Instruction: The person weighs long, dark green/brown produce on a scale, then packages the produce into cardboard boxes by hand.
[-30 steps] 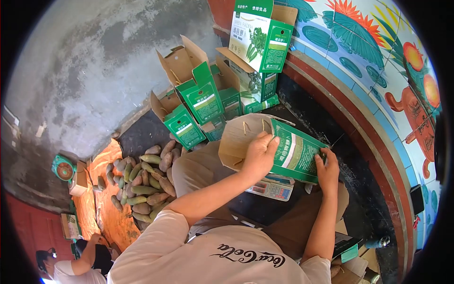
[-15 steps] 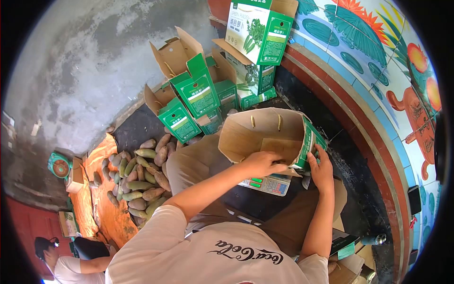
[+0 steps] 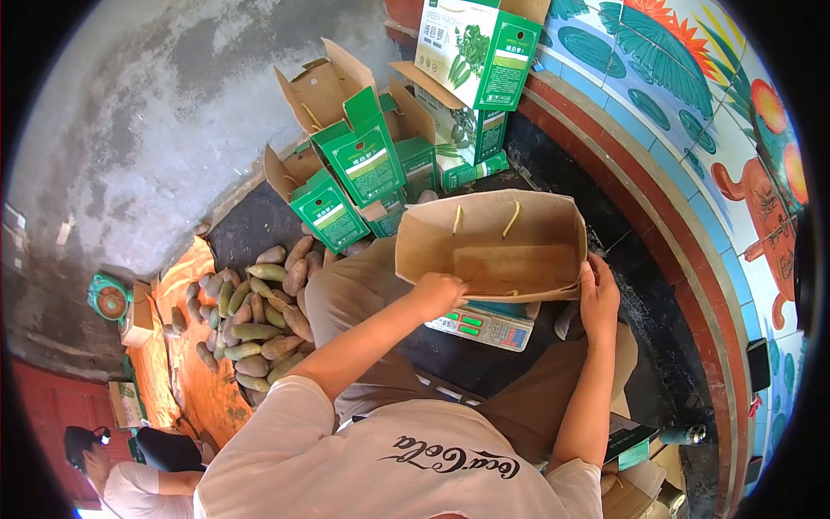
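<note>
An open cardboard box (image 3: 493,232) faces up between my hands, with bare brown walls inside and yellow rope handles. My left hand (image 3: 439,294) is closed over its near rim, toward the left corner. Along the right side, my right hand (image 3: 599,290) grips the box's near right corner, thumb at the edge. Under the near wall a digital scale (image 3: 480,329) shows its lit green displays and keypad. Whether the box rests fully on the scale is hidden.
Green radish cartons (image 3: 359,156) with raised flaps stand ahead, beside stacked white-and-green cartons (image 3: 458,60). A heap of radishes (image 3: 255,333) lies left on an orange sheet (image 3: 203,381). Another person (image 3: 130,484) sits at lower left. A tiled ledge (image 3: 666,225) curves along the right.
The box has turned so its opening faces up more squarely, and its green right side no longer shows. My left hand has moved left from inside the opening to the near rim.
</note>
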`<control>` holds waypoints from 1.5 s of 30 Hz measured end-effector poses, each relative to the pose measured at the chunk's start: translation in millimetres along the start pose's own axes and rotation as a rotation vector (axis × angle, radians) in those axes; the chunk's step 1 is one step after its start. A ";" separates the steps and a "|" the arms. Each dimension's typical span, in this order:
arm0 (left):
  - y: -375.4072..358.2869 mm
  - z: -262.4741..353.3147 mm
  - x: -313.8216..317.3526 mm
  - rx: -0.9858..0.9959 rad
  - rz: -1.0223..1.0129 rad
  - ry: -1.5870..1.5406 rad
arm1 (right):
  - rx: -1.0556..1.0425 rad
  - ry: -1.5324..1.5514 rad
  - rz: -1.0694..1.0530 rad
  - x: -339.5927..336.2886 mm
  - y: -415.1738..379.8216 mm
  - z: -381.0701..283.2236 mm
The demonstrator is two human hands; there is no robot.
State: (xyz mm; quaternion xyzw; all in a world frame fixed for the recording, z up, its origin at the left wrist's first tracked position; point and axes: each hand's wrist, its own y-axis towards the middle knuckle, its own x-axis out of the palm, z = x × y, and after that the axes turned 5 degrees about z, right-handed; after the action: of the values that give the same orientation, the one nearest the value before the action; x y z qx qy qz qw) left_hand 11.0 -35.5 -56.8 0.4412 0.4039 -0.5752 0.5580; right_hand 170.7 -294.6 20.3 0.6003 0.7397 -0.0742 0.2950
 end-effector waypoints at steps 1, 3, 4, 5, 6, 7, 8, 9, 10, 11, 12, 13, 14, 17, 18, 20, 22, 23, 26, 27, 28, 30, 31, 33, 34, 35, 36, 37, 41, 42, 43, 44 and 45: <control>3.5 3.2 3.5 0.014 0.018 0.003 | 0.005 0.038 0.020 2.3 0.2 1.2; 10.6 7.0 11.2 0.043 0.053 0.012 | 0.006 0.068 0.037 5.4 0.1 0.0; 13.3 8.2 14.7 0.049 0.049 0.007 | 0.003 0.058 0.032 7.1 -0.6 -1.8; 16.5 9.5 17.3 0.055 0.047 0.002 | -0.002 0.047 0.027 7.8 -0.4 -2.8; 19.6 11.2 20.1 0.061 0.046 -0.004 | -0.035 0.000 0.026 9.1 -0.1 -0.8; 22.5 13.2 23.2 0.060 0.053 -0.001 | -0.069 -0.047 0.025 11.6 -0.3 3.1; 24.8 15.4 25.3 0.059 0.060 0.002 | -0.102 -0.093 0.023 12.6 -0.3 0.6; 26.9 17.5 27.5 0.056 0.066 0.005 | -0.096 -0.102 0.004 11.8 -0.5 -2.8; 28.7 19.6 29.8 0.051 0.078 -0.003 | -0.090 -0.112 -0.016 10.2 -1.8 -7.6; 30.8 22.1 30.3 0.045 0.091 -0.010 | -0.085 -0.121 -0.037 9.4 -2.1 -12.3; 32.9 24.6 30.7 0.040 0.106 -0.018 | -0.089 -0.110 -0.042 10.6 -1.3 -11.2; 34.5 27.3 31.3 0.028 0.078 -0.018 | -0.092 -0.099 -0.047 12.3 -1.2 -8.9; 35.8 30.3 31.6 0.017 0.049 -0.018 | -0.095 -0.089 -0.052 13.7 -1.1 -6.7; 33.6 34.1 29.0 0.019 0.030 0.041 | -0.132 -0.121 -0.068 15.7 -0.5 -2.9; 31.6 34.6 26.7 0.026 0.034 0.071 | -0.131 -0.133 -0.078 15.6 -1.0 -4.2; 21.2 33.6 18.4 0.060 0.213 0.056 | -0.130 -0.157 -0.101 14.4 -2.2 -10.3; 8.1 34.5 0.8 0.068 0.393 0.006 | -0.120 -0.153 -0.128 14.4 -2.5 -13.7; 1.4 36.6 -12.1 0.059 0.485 -0.038 | -0.117 -0.152 -0.145 15.6 -2.7 -14.8; -26.0 28.1 -48.4 -0.078 0.704 -0.153 | -0.199 -0.245 -0.192 18.5 -1.4 -10.5; -37.2 21.0 -61.6 -0.143 0.769 -0.187 | -0.213 -0.238 -0.203 20.5 -1.0 -7.8; -49.6 13.0 -76.9 -0.187 0.876 -0.191 | -0.210 -0.226 -0.218 22.3 -1.6 -8.7; -73.1 -12.0 -96.0 -0.277 1.067 -0.039 | -0.201 -0.206 -0.253 24.2 -3.1 -11.9; -87.9 -26.8 -97.0 -0.415 1.097 -0.022 | -0.189 -0.189 -0.271 27.0 -3.1 -6.9; -117.5 -55.0 -90.5 -0.613 1.159 0.020 | -0.177 -0.180 -0.321 30.4 -5.8 -11.8; -133.5 -67.1 -82.8 -0.694 1.186 -0.093 | -0.168 -0.176 -0.340 32.2 -6.6 -13.9; -152.5 -81.4 -66.2 -0.849 1.134 -0.161 | -0.184 -0.192 -0.372 34.2 -7.4 -13.9; -171.8 -96.5 -45.0 -0.997 1.077 -0.231 | -0.199 -0.209 -0.400 36.1 -7.1 -13.2; -190.2 -109.6 -23.1 -1.092 1.017 -0.229 | -0.213 -0.225 -0.425 38.4 -6.9 -12.9; -254.9 -140.7 68.2 -1.437 0.697 -0.343 | -0.226 -0.287 -0.519 46.5 -11.4 -17.0; -270.1 -143.8 93.2 -1.494 0.583 -0.346 | -0.231 -0.316 -0.548 48.6 -12.5 -19.5; -280.0 -144.5 111.1 -1.545 0.470 -0.349 | -0.237 -0.345 -0.574 51.6 -13.3 -21.7; -284.3 -139.1 118.7 -1.535 0.377 -0.345 | -0.253 -0.369 -0.604 54.4 -14.9 -23.6; -289.2 -132.9 126.5 -1.527 0.285 -0.342 | -0.271 -0.391 -0.638 57.2 -17.2 -25.4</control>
State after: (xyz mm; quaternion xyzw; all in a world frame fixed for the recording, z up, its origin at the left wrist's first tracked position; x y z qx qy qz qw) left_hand -268.7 70.3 -223.8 -0.1102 0.5348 -0.1222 0.8288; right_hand 139.9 -239.1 6.8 0.2704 0.8220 -0.1767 0.4691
